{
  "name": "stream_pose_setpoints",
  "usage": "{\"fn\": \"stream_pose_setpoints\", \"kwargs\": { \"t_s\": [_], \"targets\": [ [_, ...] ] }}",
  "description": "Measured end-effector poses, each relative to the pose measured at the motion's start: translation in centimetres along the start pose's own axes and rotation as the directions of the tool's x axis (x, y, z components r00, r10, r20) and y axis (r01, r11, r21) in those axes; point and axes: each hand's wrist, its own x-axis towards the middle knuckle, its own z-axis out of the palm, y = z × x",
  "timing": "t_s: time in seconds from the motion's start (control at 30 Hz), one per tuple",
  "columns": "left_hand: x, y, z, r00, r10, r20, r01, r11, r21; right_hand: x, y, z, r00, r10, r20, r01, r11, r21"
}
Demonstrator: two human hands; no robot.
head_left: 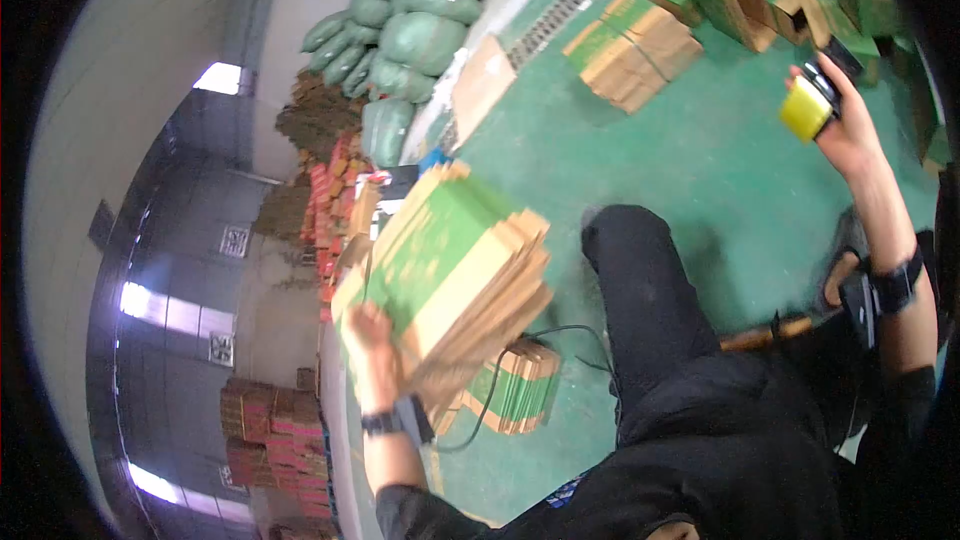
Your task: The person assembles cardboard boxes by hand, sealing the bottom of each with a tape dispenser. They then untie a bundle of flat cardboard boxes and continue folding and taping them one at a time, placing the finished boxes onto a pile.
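My left hand is closed on the edge of a bundle of flattened cardboard cartons, brown with a wide green band. The bundle is tilted and slightly blurred. Out to the right, above the green floor, my right hand grips a tape dispenser with a yellow roll. Part of the dispenser is hidden by the fingers. Both wrists wear dark bands.
Another carton bundle lies below the held one, near a black cable. A strapped stack and open cartons are on the floor ahead. Green sacks are piled by the wall, and reddish stacks stand at left.
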Motion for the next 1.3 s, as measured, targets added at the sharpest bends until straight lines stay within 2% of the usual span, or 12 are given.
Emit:
{"fn": "stream_pose_setpoints", "kwargs": {
  "t_s": [0.1,0.17,0.3,0.43,0.6,0.67,0.7,0.77,0.8,0.87,1.1,1.3],
  "targets": [
    [6.8,0.0,4.6,0.999,0.02,0.027,-0.016,0.99,-0.138,-0.8,-1.1,-0.8,0.996,-0.076,-0.056,0.075,0.997,-0.025],
    [11.8,-0.2,8.3,0.959,0.04,0.281,0.038,0.963,-0.266,-1.7,-1.8,-1.2,0.986,-0.128,-0.106,0.124,0.991,-0.047],
    [15.7,-1.9,20.6,0.922,-0.071,0.381,0.177,0.951,-0.253,-1.5,-2.7,-3.2,0.966,-0.2,-0.166,0.195,0.98,-0.043],
    [19.2,-9.5,29.0,0.675,-0.341,0.654,0.419,0.907,0.04,-1.3,-3.1,-5.2,0.95,-0.208,-0.233,0.199,0.978,-0.059],
    [14.6,-25.2,38.0,0.486,-0.665,0.568,0.725,0.669,0.164,-0.5,-2.8,-8.8,0.895,-0.24,-0.377,0.182,0.966,-0.184],
    [12.8,-35.2,38.4,0.395,-0.651,0.648,0.774,0.616,0.148,0.3,-2.4,-10.1,0.91,-0.159,-0.384,0.105,0.982,-0.157],
    [9.7,-35.7,38.6,0.314,-0.719,0.62,0.812,0.542,0.217,1.2,-1.8,-10.7,0.898,-0.17,-0.407,0.091,0.974,-0.205],
    [5.2,-38.7,39.7,0.117,-0.721,0.683,0.888,0.384,0.253,2.1,-0.9,-11.2,0.943,-0.243,-0.228,0.121,0.888,-0.444],
    [4.2,-39.9,40.3,0.145,-0.689,0.71,0.855,0.448,0.26,3.4,-0.3,-11.8,0.937,-0.197,-0.29,0.066,0.911,-0.406],
    [2.7,-38.8,40.9,0.046,-0.616,0.787,0.821,0.472,0.321,5.6,0.6,-12.9,0.907,-0.103,-0.409,-0.033,0.95,-0.312],
    [0.6,-39.6,42.2,0.165,-0.581,0.797,0.792,0.559,0.244,5.8,2.1,-10.5,0.939,-0.098,-0.33,-0.113,0.818,-0.564],
    [-0.4,-39.6,40.4,0.277,-0.647,0.71,0.8,0.565,0.203,3.9,1.5,-11.2,0.925,-0.051,-0.377,-0.181,0.812,-0.554]
  ]
}}
